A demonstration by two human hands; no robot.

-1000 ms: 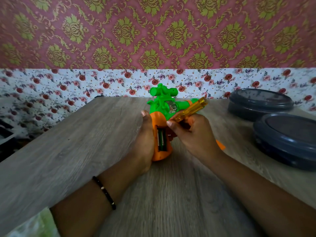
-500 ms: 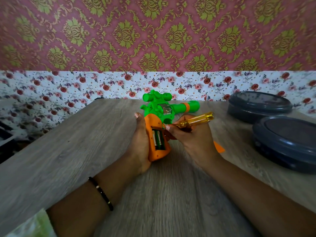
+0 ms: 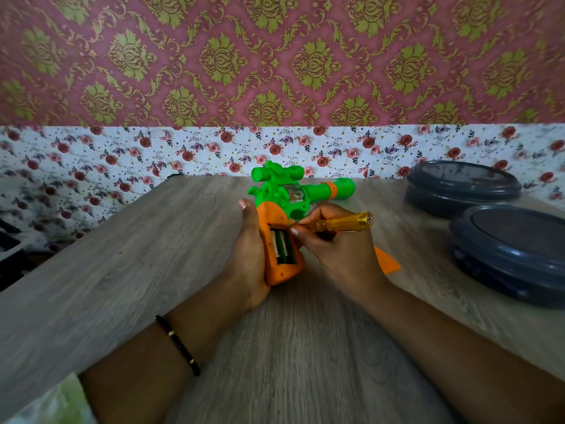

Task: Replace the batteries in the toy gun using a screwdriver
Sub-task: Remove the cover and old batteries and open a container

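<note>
Grey wood-grain tabletop [image 3: 128,270] fills the near view, and both forearms reach across it from the bottom edge; a thin black bracelet [image 3: 177,344] circles the left wrist. Further in, the left hand [image 3: 249,255] wraps its grip around the orange handle of the toy gun [image 3: 284,228], thumb up along the side, propping the toy on the tabletop with its open battery compartment [image 3: 281,246] turned toward the camera. Two batteries [image 3: 282,247] appear to sit inside, side by side. Just beside it, the right hand [image 3: 333,249] has its grip clamped on the screwdriver [image 3: 342,223], pinching the yellow translucent handle pen-fashion, with a fingertip at the compartment's edge; the tip of the tool is hidden behind the fingers. An orange piece [image 3: 386,261], probably the removed cover, pokes out from under the right hand.

With the cover off, the step in hand seems to be freeing the old cells. The next move likely calls for levering one end of a battery up without slipping, while the left hand steadies the toy.

Beyond, the green barrel points right, and two dark round containers [image 3: 501,240] rest at the right, before floral wallpaper [image 3: 275,87].
</note>
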